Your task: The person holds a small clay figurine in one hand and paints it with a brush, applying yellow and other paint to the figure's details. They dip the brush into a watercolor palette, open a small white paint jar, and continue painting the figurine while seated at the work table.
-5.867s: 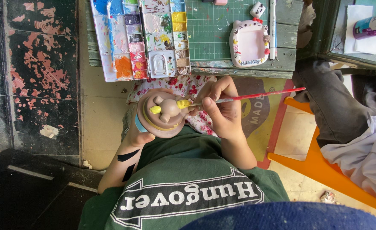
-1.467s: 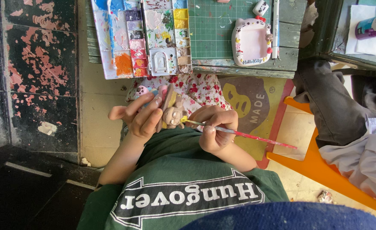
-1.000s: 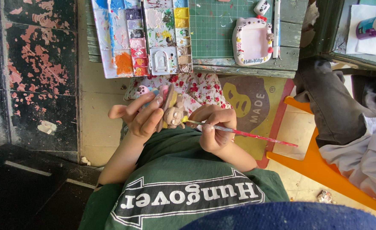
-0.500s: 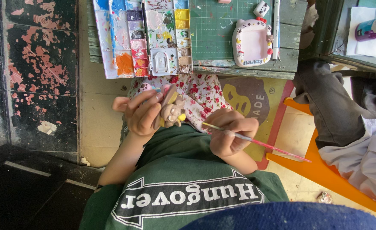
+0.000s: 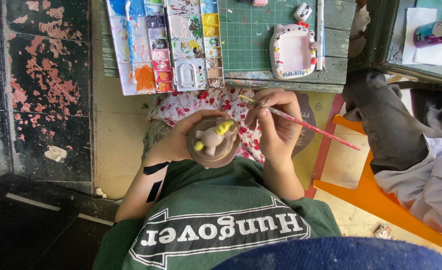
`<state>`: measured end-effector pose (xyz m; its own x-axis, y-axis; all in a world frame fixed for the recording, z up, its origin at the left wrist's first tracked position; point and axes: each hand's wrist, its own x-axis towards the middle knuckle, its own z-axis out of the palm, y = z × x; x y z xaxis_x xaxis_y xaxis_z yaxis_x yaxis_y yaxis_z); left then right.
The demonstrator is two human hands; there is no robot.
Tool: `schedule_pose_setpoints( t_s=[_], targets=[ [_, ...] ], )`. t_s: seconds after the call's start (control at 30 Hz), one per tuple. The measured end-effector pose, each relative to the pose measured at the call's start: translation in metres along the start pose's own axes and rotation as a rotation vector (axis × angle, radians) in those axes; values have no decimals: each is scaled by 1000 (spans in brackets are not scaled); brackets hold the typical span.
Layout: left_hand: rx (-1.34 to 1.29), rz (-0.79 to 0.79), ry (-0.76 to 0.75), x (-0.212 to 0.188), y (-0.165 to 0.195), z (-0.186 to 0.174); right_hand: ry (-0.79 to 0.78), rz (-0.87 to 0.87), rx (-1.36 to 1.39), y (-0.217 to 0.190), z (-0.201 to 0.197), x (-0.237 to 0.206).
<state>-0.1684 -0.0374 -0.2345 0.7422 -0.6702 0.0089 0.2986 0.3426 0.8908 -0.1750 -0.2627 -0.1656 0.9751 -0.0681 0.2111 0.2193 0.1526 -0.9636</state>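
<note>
nearest the camera, a green shirt point(image 5: 216, 220) with a pale printed band, filling the lower middle. just above, at the centre, left hand point(image 5: 183, 137) cupped under and around a round brown clay figure point(image 5: 214, 141), gripping it from the 9 o'clock side; yellow patches on a small pale shape on top. at 3 o'clock of the figure, close beside but not clearly touching, right hand point(image 5: 276, 125) closed in a pinch on a thin pink paintbrush point(image 5: 301, 122), handle slanting off toward 4 o'clock, tip toward 10 o'clock near the fingers. beneath both hands, red-flowered cloth point(image 5: 201, 102) across the lap. at 3 o'clock, an orange stool edge point(image 5: 371, 200) and another person's grey trouser leg point(image 5: 381, 125). farther off at 12 o'clock, a weathered wooden table point(image 5: 341, 75) bearing a paint palette point(image 5: 163, 45) at 11 o'clock, a green cutting mat point(image 5: 246, 35), and a pink cat-shaped frame point(image 5: 293, 52) at 1 o'clock.
</note>
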Motion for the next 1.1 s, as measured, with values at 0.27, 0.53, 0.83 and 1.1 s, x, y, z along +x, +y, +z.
schedule_pose_setpoints(
  t_s=[0.27, 0.53, 0.83, 1.1],
  targets=[
    [-476, -5, -107, -4, -12, -9, 242, -133, 178, 23, 13, -15],
    [-485, -38, 63, 0, -31, -13, 105, -93, 170, 34, 25, -28],
    [-645, 65, -67, -5, -32, -4, -98, -42, 158, 21, 27, -29],
    [-583, 126, -4, -7, -34, -7, -240, -62, 102, 15, 20, -28]
  ],
)
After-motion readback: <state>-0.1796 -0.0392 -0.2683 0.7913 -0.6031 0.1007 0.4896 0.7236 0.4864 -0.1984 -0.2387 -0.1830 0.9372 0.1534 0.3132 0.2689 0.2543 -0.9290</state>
